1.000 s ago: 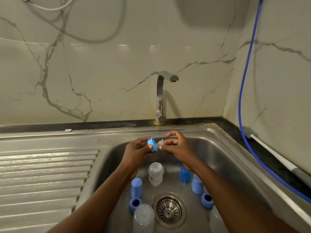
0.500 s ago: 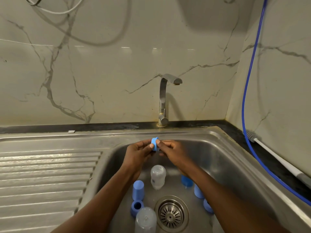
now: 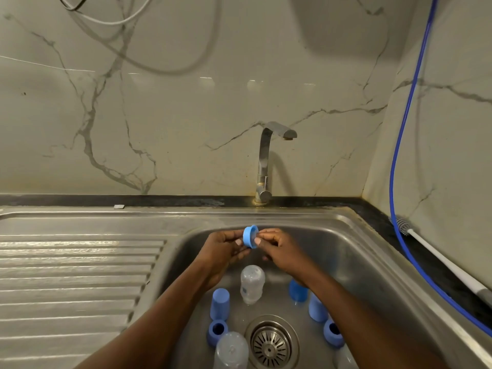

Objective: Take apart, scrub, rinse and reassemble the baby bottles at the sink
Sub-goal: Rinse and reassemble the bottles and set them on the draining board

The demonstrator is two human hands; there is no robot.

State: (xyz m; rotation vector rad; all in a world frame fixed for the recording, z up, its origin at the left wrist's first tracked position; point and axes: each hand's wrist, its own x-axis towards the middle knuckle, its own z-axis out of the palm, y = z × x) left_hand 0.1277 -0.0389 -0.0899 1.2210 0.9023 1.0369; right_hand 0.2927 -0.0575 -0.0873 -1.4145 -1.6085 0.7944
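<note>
Blue screw ring (image 3: pixel 250 236) is up over the sink (image 3: pixel 359 251), pinched from both sides: left hand (image 3: pixel 226 249) fingertips on one edge, right hand (image 3: pixel 279 247) thumb and fingers on the other. Below, a clear bottle (image 3: pixel 252 283) sits on the basin floor, its faint print too small to read.

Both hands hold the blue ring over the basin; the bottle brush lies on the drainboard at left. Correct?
No. The head view shows the bottle brush on the counter at right. The left hand and right hand do hold the blue ring over the basin.
</note>
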